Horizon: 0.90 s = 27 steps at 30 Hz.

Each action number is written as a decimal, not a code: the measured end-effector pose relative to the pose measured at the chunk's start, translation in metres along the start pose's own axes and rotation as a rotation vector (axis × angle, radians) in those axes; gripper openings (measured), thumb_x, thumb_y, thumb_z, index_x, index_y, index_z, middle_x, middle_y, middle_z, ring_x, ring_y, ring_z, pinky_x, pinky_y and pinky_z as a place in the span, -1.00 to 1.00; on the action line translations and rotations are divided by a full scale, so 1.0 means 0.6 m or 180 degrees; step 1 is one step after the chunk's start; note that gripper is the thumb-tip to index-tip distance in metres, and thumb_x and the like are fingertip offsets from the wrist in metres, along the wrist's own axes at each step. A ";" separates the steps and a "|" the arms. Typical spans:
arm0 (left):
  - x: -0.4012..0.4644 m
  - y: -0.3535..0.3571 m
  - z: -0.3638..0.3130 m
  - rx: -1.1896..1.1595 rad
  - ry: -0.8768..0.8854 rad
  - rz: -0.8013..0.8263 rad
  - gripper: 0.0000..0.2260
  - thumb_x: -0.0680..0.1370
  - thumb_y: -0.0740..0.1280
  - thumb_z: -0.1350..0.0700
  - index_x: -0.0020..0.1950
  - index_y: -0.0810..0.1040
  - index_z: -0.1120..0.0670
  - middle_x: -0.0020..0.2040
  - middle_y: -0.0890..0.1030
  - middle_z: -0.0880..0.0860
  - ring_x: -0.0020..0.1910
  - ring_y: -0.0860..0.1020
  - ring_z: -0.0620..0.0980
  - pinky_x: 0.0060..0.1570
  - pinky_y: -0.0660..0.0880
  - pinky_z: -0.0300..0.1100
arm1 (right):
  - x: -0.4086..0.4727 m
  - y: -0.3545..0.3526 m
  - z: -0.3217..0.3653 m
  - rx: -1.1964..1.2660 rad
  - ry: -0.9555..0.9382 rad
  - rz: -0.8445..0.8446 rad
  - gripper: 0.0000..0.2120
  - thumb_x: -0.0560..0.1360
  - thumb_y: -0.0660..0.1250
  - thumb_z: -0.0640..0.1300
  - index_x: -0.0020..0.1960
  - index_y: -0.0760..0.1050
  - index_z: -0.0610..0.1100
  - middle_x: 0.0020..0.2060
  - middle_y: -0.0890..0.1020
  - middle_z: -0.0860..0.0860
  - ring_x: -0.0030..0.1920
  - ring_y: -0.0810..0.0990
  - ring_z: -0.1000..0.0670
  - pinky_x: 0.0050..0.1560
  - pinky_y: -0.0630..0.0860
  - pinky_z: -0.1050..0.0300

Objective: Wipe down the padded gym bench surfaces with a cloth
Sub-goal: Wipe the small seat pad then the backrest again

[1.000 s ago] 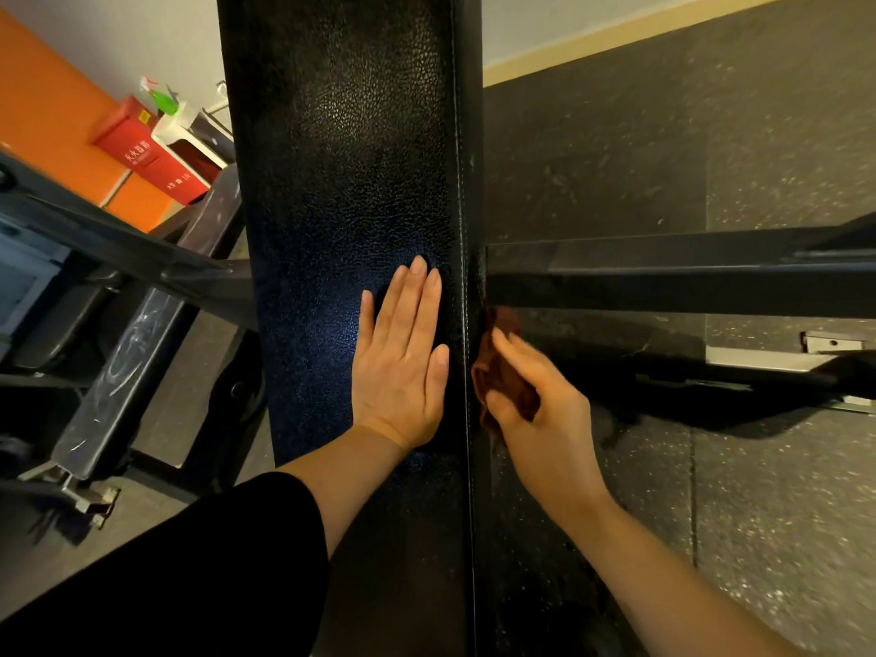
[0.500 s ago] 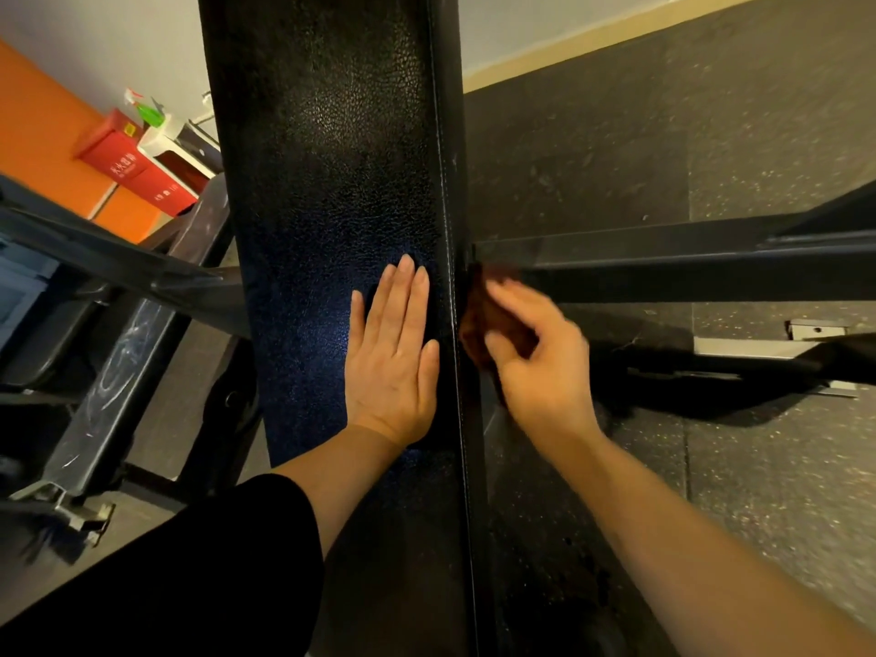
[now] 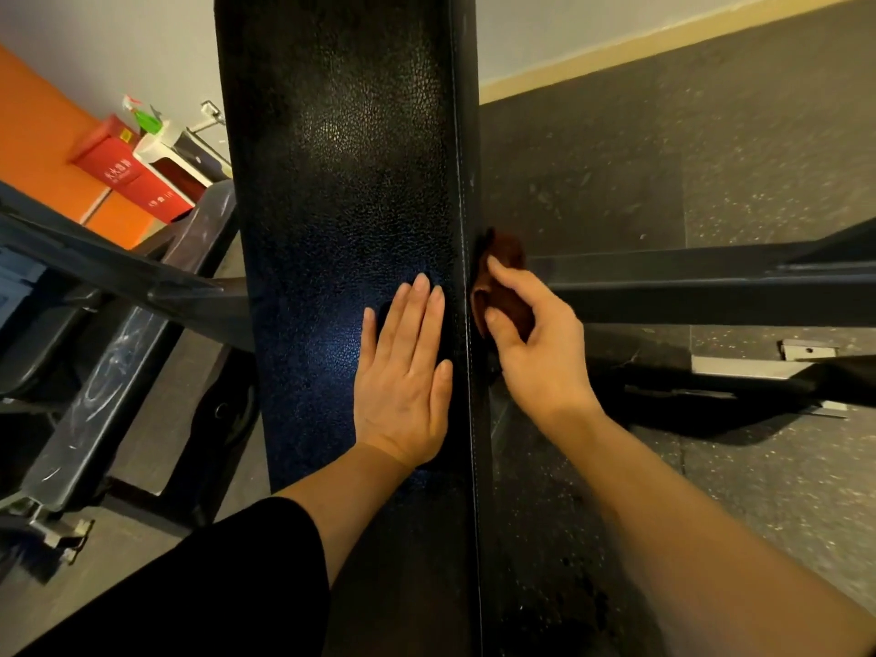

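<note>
Head view. Red box [image 3: 124, 169] by the orange wall carries white writing, too small to read; a green spray bottle [image 3: 144, 117] stands behind it. Left hand [image 3: 406, 372] lies flat, fingers straight and together, on the black padded surface [image 3: 341, 182]. Right hand [image 3: 535, 343] grips a brown cloth [image 3: 505, 277] against the pad's right side edge, beside a dark frame bar [image 3: 711, 282]. Since half a second ago: cloth hand slightly farther up the edge; left hand unmoved.
</note>
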<state>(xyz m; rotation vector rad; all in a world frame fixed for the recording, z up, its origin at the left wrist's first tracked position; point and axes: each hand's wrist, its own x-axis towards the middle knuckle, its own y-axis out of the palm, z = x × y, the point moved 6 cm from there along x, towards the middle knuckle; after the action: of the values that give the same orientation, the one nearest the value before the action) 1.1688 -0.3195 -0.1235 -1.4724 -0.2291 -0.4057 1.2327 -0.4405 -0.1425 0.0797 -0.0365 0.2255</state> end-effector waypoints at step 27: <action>0.328 -0.124 0.094 -0.0266 0.0281 -0.1196 -0.64 0.60 0.12 0.11 0.36 0.42 0.20 0.32 0.48 0.14 0.32 0.41 0.05 0.48 0.04 0.03 | 0.096 0.026 0.127 -0.0543 -0.0846 -0.0408 -0.51 0.59 0.16 -0.34 0.46 0.28 -0.02 0.48 0.25 0.05 0.43 0.18 0.23 0.38 0.06 0.47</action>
<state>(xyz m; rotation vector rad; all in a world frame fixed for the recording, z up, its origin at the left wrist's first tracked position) 1.3239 -0.2920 0.0267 -1.4902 -0.4247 -0.7896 1.2833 -0.4191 -0.0627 -0.0584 -0.3139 0.0817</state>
